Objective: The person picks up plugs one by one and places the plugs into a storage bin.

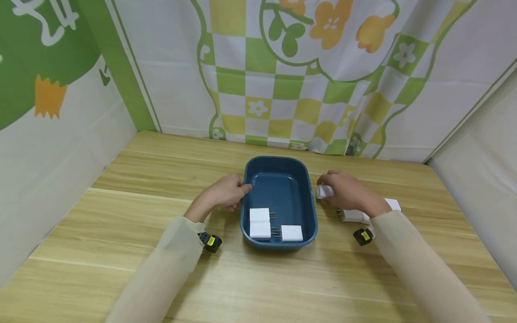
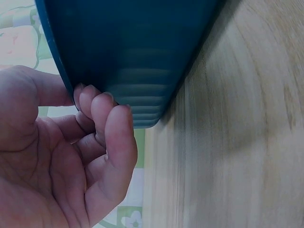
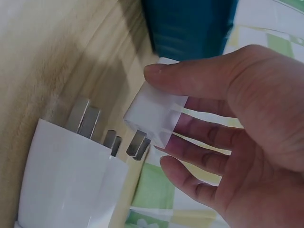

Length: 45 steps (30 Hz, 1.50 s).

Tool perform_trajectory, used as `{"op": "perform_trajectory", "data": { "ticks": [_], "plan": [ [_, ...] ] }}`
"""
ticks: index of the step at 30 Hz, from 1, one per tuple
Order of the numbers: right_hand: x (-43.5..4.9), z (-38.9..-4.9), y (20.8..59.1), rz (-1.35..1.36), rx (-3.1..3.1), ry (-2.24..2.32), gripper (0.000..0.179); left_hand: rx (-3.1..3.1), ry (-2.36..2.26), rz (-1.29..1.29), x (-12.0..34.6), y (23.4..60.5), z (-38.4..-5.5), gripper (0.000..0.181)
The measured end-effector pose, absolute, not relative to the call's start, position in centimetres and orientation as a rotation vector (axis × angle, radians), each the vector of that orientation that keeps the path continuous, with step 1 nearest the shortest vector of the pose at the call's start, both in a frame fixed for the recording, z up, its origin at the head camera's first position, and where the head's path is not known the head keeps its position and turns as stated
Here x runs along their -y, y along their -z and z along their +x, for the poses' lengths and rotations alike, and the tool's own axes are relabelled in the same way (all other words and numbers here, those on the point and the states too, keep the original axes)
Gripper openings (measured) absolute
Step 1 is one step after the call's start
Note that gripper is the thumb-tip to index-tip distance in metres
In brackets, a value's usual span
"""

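A blue plastic bin (image 1: 278, 193) stands on the wooden table with three white charger plugs inside at its near end, two side by side on the left (image 1: 260, 223) and one on the right (image 1: 291, 233). My left hand (image 1: 228, 192) pinches the bin's left rim, thumb over the edge and fingers curled against the outer wall (image 2: 137, 61). Just right of the bin, my right hand (image 1: 343, 190) holds a white charger plug (image 3: 154, 107) between thumb and fingers, its two metal prongs showing. Below that hand, more white plugs (image 3: 66, 171) lie on the table, partly hidden by the wrist in the head view.
Light wood tabletop (image 1: 161, 251) surrounds the bin. A patterned curtain (image 1: 274, 98) hangs along the back edge, with pale cloth walls on the left (image 1: 60, 179) and right (image 1: 476, 148). Small black cameras sit on both wrists.
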State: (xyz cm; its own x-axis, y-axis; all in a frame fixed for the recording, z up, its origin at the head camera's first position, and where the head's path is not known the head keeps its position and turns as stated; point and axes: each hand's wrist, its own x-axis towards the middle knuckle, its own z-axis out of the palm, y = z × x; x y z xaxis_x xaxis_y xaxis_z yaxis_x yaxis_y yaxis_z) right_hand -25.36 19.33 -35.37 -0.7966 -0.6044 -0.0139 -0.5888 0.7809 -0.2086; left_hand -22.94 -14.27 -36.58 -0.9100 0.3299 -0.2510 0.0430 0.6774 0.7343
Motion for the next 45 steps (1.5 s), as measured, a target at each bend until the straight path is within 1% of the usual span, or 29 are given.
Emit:
{"op": "perform_trajectory", "data": {
  "ticks": [6,11,24,35,45],
  "plan": [
    [-19.7,-23.4,34.9,-0.942,-2.937,0.338,0.035,-2.529,-1.094,0.294,14.3,36.6,-23.1,0.046],
    [-19.7,-21.9,34.9,-0.997,-3.003,0.353,0.034,-2.528,-1.089,0.288,14.2,36.6,-23.0,0.046],
    [-19.8,-18.5,34.0,-1.026,-3.073,0.431,0.041,-2.522,-1.093,0.282,14.1,36.4,-23.0,0.045],
    [-18.1,-17.2,32.5,-1.069,-3.119,0.491,0.044,-2.513,-1.108,0.304,13.9,36.5,-22.9,0.045],
    [-16.5,-16.6,32.2,-1.171,-3.083,0.516,0.046,-2.411,-1.186,0.363,12.8,36.6,-22.4,0.046]
  ]
}}
